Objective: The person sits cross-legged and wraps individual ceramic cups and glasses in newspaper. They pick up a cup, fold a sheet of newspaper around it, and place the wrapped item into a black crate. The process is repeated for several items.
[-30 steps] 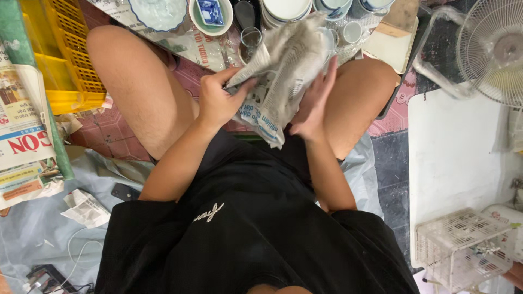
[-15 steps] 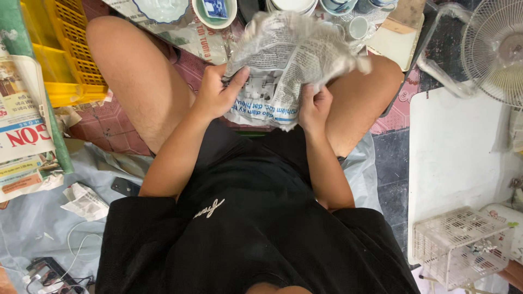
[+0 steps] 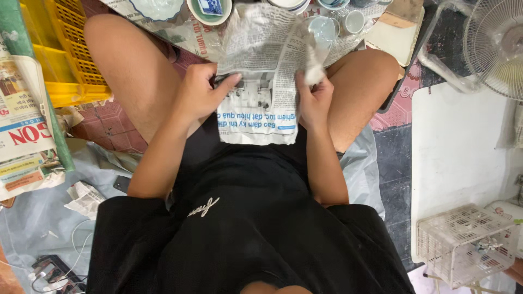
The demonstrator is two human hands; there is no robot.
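Note:
A crumpled sheet of newspaper (image 3: 266, 65) lies spread between my knees, over my lap. My left hand (image 3: 200, 93) grips its left edge, thumb on top. On the right edge, my right hand (image 3: 313, 99) pinches the sheet together with a bunched fold. Just beyond the sheet, several ceramic bowls and cups sit on the floor: a green-rimmed bowl (image 3: 210, 10) and small white cups (image 3: 354, 22). Whatever is under the paper is hidden.
A yellow plastic crate (image 3: 60, 49) stands at the left, with a stack of newspapers (image 3: 24, 125) beside it. A white fan (image 3: 493, 43) and a white board (image 3: 463, 147) are at the right, a wire basket (image 3: 463, 245) below. Cables and a power strip (image 3: 52, 269) lie at the lower left.
The newspaper was bunched up between my hands; it has been opened out flat. Both hands moved apart to its side edges.

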